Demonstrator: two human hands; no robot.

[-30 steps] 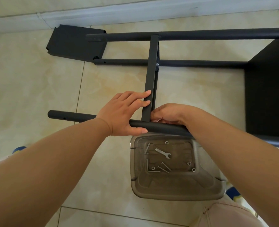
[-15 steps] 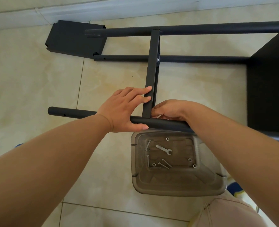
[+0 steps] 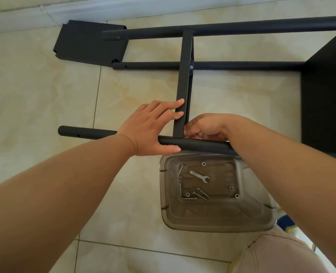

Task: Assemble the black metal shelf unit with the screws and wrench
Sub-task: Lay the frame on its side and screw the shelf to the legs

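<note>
- No brand, label or writing can be read on any part in view.
- The black metal shelf unit (image 3: pixel 184 79) lies on its side on the tiled floor (image 3: pixel 35 99); its flat crossbar (image 3: pixel 183 107) serves as landmark here.
- Left hand (image 3: pixel 149 129): just left of the crossbar's near end, fingers spread, two fingertips pressed on the crossbar's face, thumb hooked under the near tube (image 3: pixel 198 144), palm over that tube.
- Right hand (image 3: pixel 206 127): just right of the crossbar's near end, fingers curled in at the joint where crossbar meets near tube; whether they pinch a screw cannot be told.
- A bolt head (image 3: pixel 191 67) shows where the crossbar passes the middle tube (image 3: pixel 242 65).
- The far tube (image 3: pixel 261 28) crosses the crossbar's far end, near the wall's baseboard (image 3: pixel 84 8).
- A loose shelf panel (image 3: pixel 90 44) lies flat, left of the crossbar's far end, its edge under the tube ends.
- A mounted dark panel (image 3: pixel 326 95) stands well right of the crossbar.
- Just nearer than the crossbar's near end sits a clear plastic tray (image 3: pixel 218 223) on the floor, its far rim under the near tube.
- In the tray: the wrench (image 3: pixel 199 176), several screws (image 3: pixel 201 193) and nuts (image 3: pixel 203 163).
- Bare floor lies left of the crossbar, between the tubes.
</note>
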